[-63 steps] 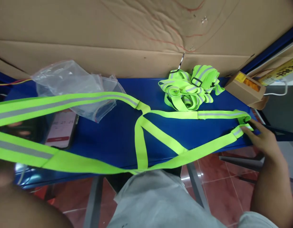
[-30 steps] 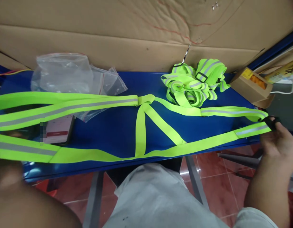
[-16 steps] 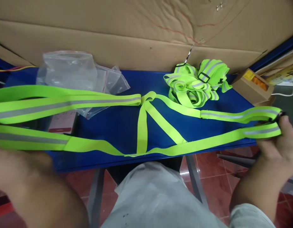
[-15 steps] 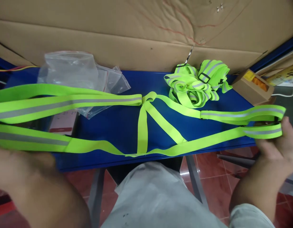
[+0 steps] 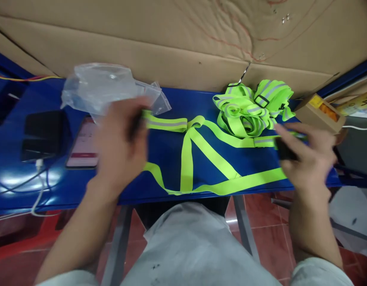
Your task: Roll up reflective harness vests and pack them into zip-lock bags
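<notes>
A neon-yellow reflective harness (image 5: 187, 163) of elastic straps with grey stripes lies across the front of the table. My left hand (image 5: 120, 147), smeared by motion, is closed around the folded straps at its left end, with something dark at the fingers. Around the straps at the right end, my right hand (image 5: 308, 153) is closed too, and a black piece shows under its fingers. Between the hands, the straps join at a small loop, and two bands spread from it toward the front strap. How the ends are folded is hidden by both hands.
More reflective harnesses (image 5: 246, 109) are heaped at the back right, beside a small cardboard box (image 5: 320, 113). Clear plastic bags (image 5: 103, 85) lie at the back left. A phone (image 5: 82, 145) and a black power bank (image 5: 43, 133) with a white cable rest on the blue table (image 5: 168, 101).
Both hands have moved inward from the far ends, bringing the harness ends toward the middle. The phone and power bank at the left are now uncovered.
</notes>
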`<state>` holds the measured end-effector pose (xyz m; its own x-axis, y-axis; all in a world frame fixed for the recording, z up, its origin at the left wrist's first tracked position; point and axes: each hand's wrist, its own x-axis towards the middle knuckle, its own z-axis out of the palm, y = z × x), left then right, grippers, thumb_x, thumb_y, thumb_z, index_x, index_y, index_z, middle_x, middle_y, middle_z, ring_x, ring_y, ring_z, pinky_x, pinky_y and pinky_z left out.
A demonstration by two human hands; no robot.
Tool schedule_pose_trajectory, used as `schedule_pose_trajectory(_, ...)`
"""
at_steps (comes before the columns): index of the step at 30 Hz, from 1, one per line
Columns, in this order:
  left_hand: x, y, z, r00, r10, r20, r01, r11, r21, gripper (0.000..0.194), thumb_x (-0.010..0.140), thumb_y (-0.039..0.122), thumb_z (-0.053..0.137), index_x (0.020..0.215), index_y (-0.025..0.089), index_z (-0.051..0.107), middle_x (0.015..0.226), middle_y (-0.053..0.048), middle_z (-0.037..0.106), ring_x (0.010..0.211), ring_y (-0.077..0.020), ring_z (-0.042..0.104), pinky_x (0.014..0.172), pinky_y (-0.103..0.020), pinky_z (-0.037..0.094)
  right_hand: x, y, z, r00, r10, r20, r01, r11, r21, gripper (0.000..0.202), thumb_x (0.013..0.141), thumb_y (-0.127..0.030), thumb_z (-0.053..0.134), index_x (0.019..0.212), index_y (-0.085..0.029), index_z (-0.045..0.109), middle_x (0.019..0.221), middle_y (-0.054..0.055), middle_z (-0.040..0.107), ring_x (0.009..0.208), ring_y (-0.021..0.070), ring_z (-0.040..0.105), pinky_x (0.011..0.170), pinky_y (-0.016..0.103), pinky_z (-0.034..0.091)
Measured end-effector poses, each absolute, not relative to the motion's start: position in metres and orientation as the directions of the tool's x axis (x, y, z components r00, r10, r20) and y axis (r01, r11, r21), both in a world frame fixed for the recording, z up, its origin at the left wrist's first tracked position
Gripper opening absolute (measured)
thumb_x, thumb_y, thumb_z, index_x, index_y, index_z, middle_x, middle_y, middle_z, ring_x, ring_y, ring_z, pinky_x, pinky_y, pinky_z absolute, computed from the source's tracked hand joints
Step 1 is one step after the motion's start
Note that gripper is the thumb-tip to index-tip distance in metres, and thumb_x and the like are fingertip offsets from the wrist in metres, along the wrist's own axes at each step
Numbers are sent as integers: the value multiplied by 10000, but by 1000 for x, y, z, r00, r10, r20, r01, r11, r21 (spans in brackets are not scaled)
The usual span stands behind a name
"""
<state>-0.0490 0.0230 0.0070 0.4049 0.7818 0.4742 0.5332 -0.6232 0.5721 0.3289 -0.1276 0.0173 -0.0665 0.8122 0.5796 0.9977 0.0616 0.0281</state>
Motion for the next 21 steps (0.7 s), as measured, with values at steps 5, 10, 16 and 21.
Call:
schedule_pose_trajectory(5,5,44,-14,759,543,359,536,-835,127,652,964,76,481,1612,147,459,1411,-171,639,1295,-327,628,1068,-479,525,254,-46,8,-225,927,301,972,237,-4,757,931,-164,517,1664,-332,426,1538,89,591,1359,421,551,1044,644,444)
schedule_pose_trajectory(10,11,37,-39,746,563,356,584,-810,59,602,1002,74,407,1601,102,460,1384,-200,655,1266,-324,648,1019,-471,528,216,-23,-21,-239,919,312,967,255,-11,686,1010,-131,441,1678,-279,396,1572,93,580,1439,385,491,1119,591,370)
schedule_pose_trajectory(16,7,34,-44,728,539,424,590,-807,12,546,1043,71,371,1576,77,488,1353,-200,682,1242,-303,666,992,-437,528,220,-25,-37,-258,818,514,958,287,24,503,1034,-46,441,1506,-158,577,1440,114,702,1357,247,606,1145,441,321)
schedule_pose_trajectory(21,7,33,-44,700,513,496,605,-796,-30,500,1073,87,376,1556,58,500,1328,-185,702,1192,-290,684,975,-413,520,219,-28,-35,-208,854,476,974,224,24,540,1027,-39,442,1517,-210,589,1436,98,706,1271,252,624,1059,432,350)
